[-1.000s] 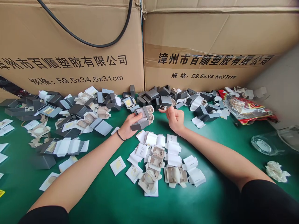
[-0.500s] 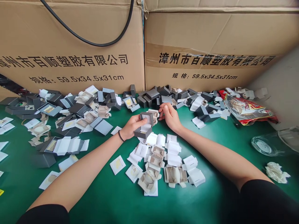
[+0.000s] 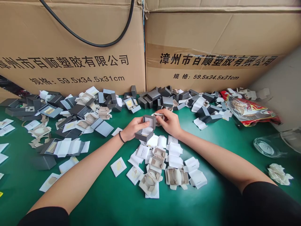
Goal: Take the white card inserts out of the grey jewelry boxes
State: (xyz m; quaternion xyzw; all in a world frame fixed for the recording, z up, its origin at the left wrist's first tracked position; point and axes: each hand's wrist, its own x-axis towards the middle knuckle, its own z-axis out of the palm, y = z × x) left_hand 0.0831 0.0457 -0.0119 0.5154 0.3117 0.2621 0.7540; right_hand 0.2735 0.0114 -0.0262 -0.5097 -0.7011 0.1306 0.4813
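Right fingers (image 3: 162, 119) partly hide the pale insert (image 3: 155, 115) they grip.

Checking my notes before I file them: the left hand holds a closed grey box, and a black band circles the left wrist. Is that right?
Not closed: the head view shows the grey box open, its lid raised. The left hand does hold it, and a black band circles the left wrist.

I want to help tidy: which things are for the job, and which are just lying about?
Probably for the job:
open grey box in the left hand
other grey boxes
cardboard inserts
white cards

Probably just lying about:
red packet
clear container
crumpled white paper
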